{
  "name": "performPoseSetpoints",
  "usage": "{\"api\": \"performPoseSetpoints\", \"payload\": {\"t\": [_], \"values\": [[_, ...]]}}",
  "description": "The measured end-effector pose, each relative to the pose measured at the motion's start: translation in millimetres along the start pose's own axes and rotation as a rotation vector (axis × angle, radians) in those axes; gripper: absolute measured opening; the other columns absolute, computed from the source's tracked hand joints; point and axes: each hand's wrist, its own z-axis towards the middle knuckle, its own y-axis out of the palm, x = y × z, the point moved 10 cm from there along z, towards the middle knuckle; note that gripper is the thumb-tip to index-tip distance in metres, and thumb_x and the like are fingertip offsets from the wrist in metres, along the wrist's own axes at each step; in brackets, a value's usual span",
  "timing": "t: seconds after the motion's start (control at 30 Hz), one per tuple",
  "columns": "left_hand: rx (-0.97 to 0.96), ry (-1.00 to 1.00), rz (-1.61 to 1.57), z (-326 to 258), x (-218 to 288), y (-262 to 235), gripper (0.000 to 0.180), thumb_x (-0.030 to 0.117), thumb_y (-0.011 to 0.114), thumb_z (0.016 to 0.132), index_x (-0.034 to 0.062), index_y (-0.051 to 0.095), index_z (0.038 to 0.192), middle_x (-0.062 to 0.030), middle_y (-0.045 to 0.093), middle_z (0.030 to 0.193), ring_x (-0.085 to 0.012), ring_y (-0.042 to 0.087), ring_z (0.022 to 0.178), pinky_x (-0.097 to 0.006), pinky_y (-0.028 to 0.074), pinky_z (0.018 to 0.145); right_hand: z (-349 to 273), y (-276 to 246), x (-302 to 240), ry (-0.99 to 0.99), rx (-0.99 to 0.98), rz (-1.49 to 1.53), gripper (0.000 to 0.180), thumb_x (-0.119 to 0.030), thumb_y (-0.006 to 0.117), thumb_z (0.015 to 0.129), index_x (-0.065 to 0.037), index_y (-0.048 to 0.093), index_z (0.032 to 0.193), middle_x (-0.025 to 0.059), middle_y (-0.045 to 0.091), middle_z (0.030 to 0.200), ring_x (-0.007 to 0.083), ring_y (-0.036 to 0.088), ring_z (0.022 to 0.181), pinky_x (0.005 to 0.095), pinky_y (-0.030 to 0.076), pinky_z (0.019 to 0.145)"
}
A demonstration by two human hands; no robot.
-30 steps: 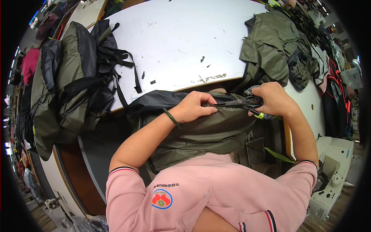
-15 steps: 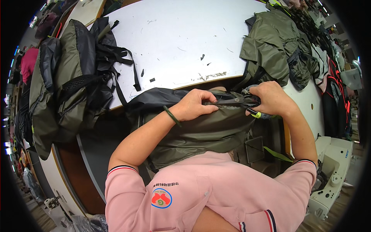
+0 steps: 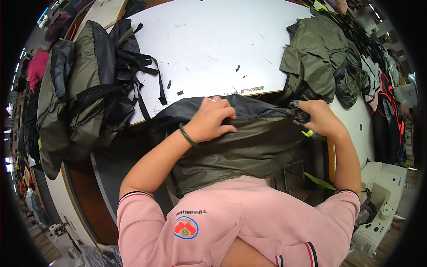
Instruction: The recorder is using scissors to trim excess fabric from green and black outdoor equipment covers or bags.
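Across my lap lies a sewn bag of thin fabric, olive green [image 3: 240,151] on the near side and black [image 3: 178,109] along the far side. My left hand [image 3: 211,120] is on the seam between the two colours, fingers curled onto the black fabric and thumb apart from them over the olive part. Dark scissors [image 3: 291,110] are gripped by their handles in my right hand [image 3: 321,118], blades pointing left along the fabric's upper edge. Whether the blades touch the fabric is unclear. A small yellow-green tab [image 3: 307,133] hangs below my right hand.
A white table [image 3: 204,49] with dark scraps extends ahead. Olive and black bags with straps [image 3: 89,66] are heaped at its left, and more olive fabric [image 3: 318,49] at its right. A white sewing machine [image 3: 382,204] stands at my right.
My left hand has moved left and slightly up along the fabric, its pinch loosened. The scissors have shifted right with my right hand, and more black fabric shows between the hands.
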Motion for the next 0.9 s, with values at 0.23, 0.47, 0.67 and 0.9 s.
{"api": "performPoseSetpoints", "payload": {"t": [0.23,0.47,0.67,0.9], "values": [[0.011,-0.048,0.519,-48.3,-33.2,-46.7,0.022,0.013,0.078,0.067,0.0126,0.066,0.086,-0.0037,0.056,0.097,-0.0252,0.053,0.103,-0.046,0.032,0.097,-26.4,-33.8,17.5,0.094,0.131,0.137,0.025,-0.009,0.075,0.072,0.001,0.053,0.078,0.0180,0.056,0.071,0.0384,0.055,0.068,0.0404,0.043,0.061],[-0.331,-0.418,-0.863,-71.1,-35.5,-103.5,0.018,0.016,0.071,0.088,0.0027,0.061,0.080,0.0046,0.057,0.076,-0.0051,0.049,0.075,-0.022,0.040,0.071,-22.5,-2.7,53.1,0.152,0.159,0.299,0.019,-0.007,0.071,0.076,0.002,0.055,0.082,0.0187,0.056,0.070,0.0345,0.047,0.062,0.0357,0.044,0.061],[0.043,-0.723,-0.937,-97.9,-97.6,-87.9,0.016,0.020,0.063,0.095,0.0049,0.063,0.088,0.0032,0.061,0.084,-0.0062,0.053,0.079,-0.022,0.042,0.075,-1.0,33.7,64.1,0.141,0.139,0.335,0.023,-0.010,0.072,0.077,0.003,0.056,0.087,0.0201,0.052,0.071,0.0320,0.036,0.064,0.0355,0.043,0.062],[0.355,-0.145,0.074,-100.9,-32.6,-143.6,0.016,0.019,0.075,0.081,0.0069,0.064,0.080,-0.0069,0.059,0.075,-0.0271,0.055,0.072,-0.036,0.044,0.065,1.5,43.5,69.9,0.224,0.115,0.306,0.028,-0.012,0.075,0.077,0.002,0.060,0.096,0.0209,0.054,0.073,0.0314,0.037,0.064,0.0354,0.044,0.062]]}}
